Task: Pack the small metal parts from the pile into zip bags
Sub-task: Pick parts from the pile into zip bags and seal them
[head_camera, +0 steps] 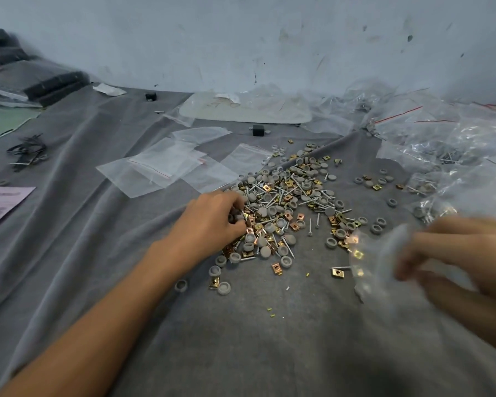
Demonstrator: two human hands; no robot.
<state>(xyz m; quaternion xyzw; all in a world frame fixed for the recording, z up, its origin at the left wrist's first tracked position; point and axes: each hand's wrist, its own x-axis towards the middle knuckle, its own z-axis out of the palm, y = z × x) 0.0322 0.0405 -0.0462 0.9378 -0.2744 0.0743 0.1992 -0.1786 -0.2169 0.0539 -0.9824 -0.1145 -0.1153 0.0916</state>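
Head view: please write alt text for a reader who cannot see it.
The left hand pinches parts in a pile of screws, grey caps and brass clips on grey cloth; the blurred right hand holds a clear zip bag.

We are looking into a packing workshop: a scuffed wall (269,38), a grey cloth (241,325) carrying loose hardware (284,202) and zip bags (166,164).

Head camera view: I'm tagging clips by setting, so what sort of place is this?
Probably a makeshift packing workshop: a pile of screws, caps and clips on a grey cloth, empty zip bags beside it, filled bags heaped nearby.
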